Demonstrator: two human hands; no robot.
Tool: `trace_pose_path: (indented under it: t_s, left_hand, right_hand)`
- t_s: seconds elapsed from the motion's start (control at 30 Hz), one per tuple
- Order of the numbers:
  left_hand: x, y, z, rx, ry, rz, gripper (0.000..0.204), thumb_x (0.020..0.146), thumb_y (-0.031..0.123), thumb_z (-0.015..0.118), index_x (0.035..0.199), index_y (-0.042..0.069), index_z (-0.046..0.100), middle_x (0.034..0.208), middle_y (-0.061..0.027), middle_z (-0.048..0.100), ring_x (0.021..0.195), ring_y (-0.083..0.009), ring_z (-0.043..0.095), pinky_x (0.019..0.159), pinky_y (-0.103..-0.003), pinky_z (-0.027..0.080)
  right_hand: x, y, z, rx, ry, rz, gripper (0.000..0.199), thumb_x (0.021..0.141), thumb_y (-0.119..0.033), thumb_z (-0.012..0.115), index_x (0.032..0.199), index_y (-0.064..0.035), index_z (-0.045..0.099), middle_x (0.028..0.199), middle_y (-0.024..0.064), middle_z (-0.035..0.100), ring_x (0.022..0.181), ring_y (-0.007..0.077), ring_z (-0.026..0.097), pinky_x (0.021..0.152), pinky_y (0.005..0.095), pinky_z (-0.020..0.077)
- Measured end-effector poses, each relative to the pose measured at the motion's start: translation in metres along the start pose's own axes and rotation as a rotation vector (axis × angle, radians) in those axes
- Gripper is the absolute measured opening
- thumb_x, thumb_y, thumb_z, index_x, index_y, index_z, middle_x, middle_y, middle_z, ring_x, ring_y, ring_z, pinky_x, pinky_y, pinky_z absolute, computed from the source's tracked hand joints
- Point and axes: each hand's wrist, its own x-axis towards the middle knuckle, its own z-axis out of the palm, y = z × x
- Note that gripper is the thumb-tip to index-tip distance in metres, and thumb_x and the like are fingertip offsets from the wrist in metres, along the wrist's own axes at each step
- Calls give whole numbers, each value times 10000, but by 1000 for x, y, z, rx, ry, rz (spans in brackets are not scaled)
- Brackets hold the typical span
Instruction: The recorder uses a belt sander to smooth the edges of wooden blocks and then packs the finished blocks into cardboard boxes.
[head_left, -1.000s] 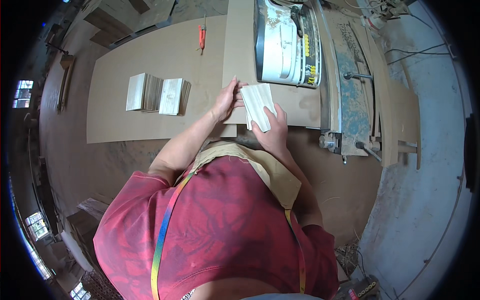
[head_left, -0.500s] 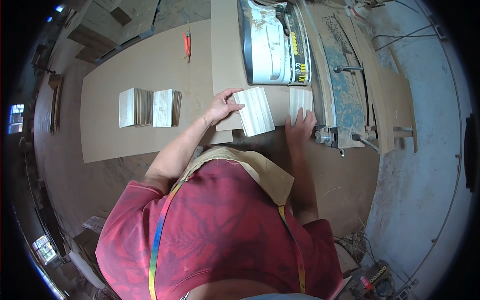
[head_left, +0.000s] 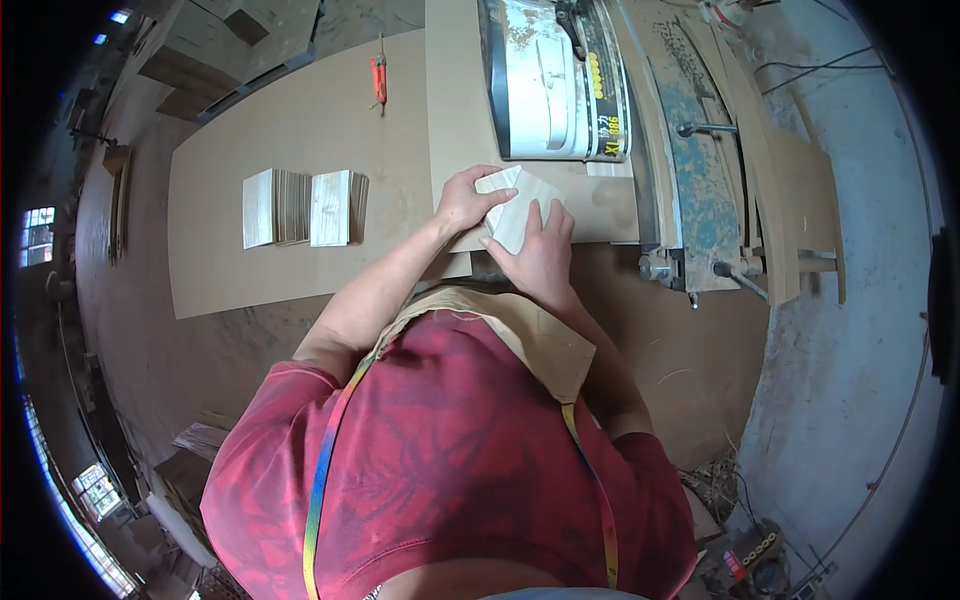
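Observation:
In front of the white machine, my left hand (head_left: 466, 204) grips a few small pale wooden boards (head_left: 527, 188), thumb on top and fingers round the far edge. My right hand (head_left: 540, 254) is closed on the near right side of the same boards, its thumb at their near corner and its fingertips on the upper face. The boards look fanned slightly out of line; how many there are cannot be made out. Another pale wooden piece (head_left: 609, 169) sticks out from beneath the machine's front edge.
The white machine (head_left: 548, 100) stands just beyond my hands. To the left, two rows of upright thin boards (head_left: 275, 208) stand on a brown sheet (head_left: 215, 270), with a red-handled tool (head_left: 378, 80) farther back. A metal fence with clamp levers (head_left: 710, 128) runs along the right.
My right hand has left the piece by the machine's right front and come left onto the boards in my left hand. Those boards have turned slightly.

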Motion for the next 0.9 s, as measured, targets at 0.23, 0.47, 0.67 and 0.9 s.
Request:
trace_pose_path:
  t_s: [0.23,0.47,0.67,0.9]
  left_hand:
    - [-8,5,-16,-147,-49,-212,521,949,159,870,1413,-6,702,1181,-177,777,873,-202,764,679,-282,641]
    - [-12,3,-44,-457,-222,-187,555,961,36,842,1480,6,645,1140,-149,769,878,-189,758,704,-253,648]
    - [-21,-6,-50,-498,-210,-166,546,940,17,856,1449,0,658,1146,-145,768,873,-179,754,721,-260,656]
    - [-17,-1,-20,-345,-27,-132,437,935,46,874,1334,-14,707,1126,-137,766,888,-187,738,778,-279,639]
  right_hand:
    - [-32,41,-2,96,-111,121,775,804,-322,877,1442,32,615,1551,325,465,1292,525,542,1075,562,518]
    - [-17,128,-6,-150,132,28,700,811,-219,860,1430,0,619,1545,309,490,1368,520,530,1117,563,504]
    - [-25,143,18,-295,258,-48,577,864,-154,822,1388,4,640,1497,291,544,1387,505,541,1131,563,500]
    - [37,147,31,-184,355,-72,461,902,-135,811,1320,8,681,1426,265,600,1328,479,580,1098,550,519]
